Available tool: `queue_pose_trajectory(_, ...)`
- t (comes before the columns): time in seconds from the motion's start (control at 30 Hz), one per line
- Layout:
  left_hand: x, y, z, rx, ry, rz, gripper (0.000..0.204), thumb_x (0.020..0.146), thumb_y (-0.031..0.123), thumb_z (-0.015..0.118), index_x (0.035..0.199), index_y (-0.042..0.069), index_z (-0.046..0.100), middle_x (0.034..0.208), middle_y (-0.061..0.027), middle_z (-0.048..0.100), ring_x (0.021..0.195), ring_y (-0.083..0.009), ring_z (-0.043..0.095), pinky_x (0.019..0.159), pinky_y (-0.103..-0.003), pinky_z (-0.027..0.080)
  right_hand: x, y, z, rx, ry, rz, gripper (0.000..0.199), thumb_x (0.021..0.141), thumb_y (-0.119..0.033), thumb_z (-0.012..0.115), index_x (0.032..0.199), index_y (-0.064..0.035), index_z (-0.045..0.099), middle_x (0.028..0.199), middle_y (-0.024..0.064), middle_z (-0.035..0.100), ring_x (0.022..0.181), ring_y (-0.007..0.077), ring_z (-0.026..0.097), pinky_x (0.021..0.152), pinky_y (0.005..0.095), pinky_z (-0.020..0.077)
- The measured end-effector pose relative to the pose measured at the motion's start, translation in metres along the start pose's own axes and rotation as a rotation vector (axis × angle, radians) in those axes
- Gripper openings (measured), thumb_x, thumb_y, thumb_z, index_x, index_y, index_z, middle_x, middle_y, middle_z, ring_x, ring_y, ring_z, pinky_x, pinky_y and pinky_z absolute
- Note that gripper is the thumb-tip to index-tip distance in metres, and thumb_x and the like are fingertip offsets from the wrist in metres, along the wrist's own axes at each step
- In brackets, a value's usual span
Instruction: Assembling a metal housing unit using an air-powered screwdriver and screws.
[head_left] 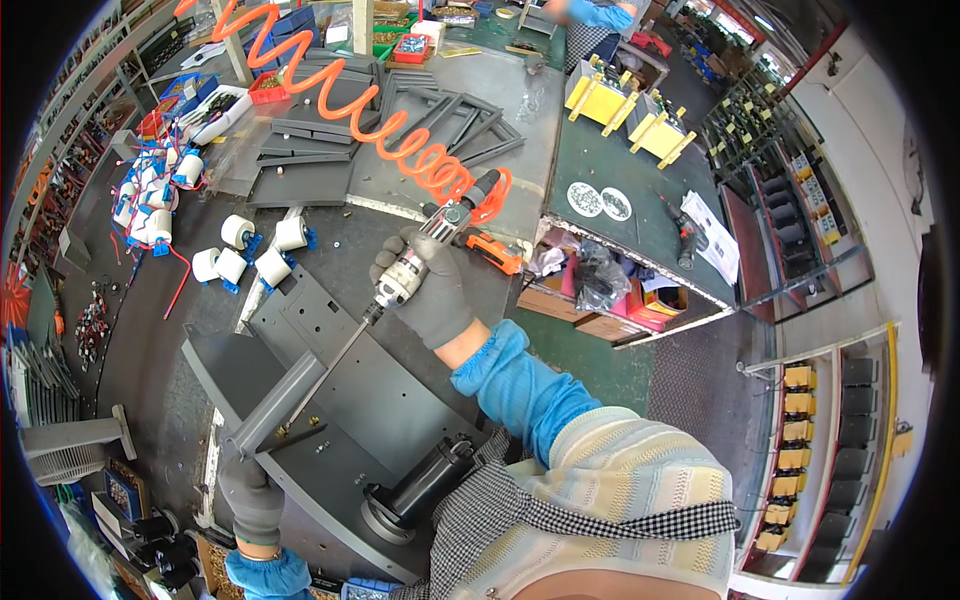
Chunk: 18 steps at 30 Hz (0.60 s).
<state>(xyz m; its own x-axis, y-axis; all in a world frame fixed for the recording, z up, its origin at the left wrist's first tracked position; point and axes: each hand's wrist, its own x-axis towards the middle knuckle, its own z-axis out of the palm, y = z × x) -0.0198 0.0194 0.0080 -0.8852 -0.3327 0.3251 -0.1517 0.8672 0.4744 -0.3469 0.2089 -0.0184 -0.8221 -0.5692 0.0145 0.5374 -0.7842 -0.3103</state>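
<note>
My right hand [432, 290], in a grey glove, is wrapped round a silver-and-black air screwdriver [405, 275]. Its long thin bit [330, 372] slants down to the left, toward small brass-coloured screws [283, 430] by a grey metal bar [285, 400]. That bar spans a dark grey sheet-metal housing [375, 400] with raised side panels. At the bar's lower end my gloved left hand [253, 500] is closed, its fingertips partly hidden. Within the housing's near end stands a black cylinder [430, 485] on a round base. From the screwdriver's top runs an orange coiled hose [350, 110].
White rollers with blue brackets [272, 265] lie beyond the housing, more with red wires [155, 200] at left. Grey metal plates [300, 165] are stacked farther back. An orange tool [495, 252] rests by the bench edge. A green-topped bench [660, 235] holds yellow parts [600, 100] and a drill [687, 240].
</note>
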Motion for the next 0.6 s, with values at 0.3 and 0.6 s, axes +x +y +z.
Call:
queue_pose_trajectory(0.3, -0.003, -0.005, 0.002, -0.008, 0.016, 0.011, 0.011, 0.077, 0.002, 0.065, 0.088, 0.003, 0.067, 0.083, -0.0182, 0.065, 0.074, -0.0407, 0.064, 0.061, -0.045, 0.05, -0.002, 0.002, 0.005, 0.03, 0.026, 0.027, 0.022, 0.091, -0.021, 0.065, 0.108, -0.0089, 0.059, 0.097, 0.0082, 0.067, 0.086, 0.0215, 0.068, 0.079, 0.0408, 0.0588)
queue_pose_trajectory(0.6, 0.0, -0.002, -0.002, 0.134, 0.001, 0.093, 0.01, 0.068, -0.002, 0.062, 0.076, 0.003, 0.063, 0.071, -0.0188, 0.059, 0.064, -0.0424, 0.06, 0.055, -0.047, 0.046, 0.003, -0.003, 0.006, 0.017, 0.011, 0.042, 0.022, 0.091, -0.022, 0.065, 0.107, -0.0083, 0.061, 0.096, 0.009, 0.068, 0.085, 0.0217, 0.069, 0.078, 0.0406, 0.0592)
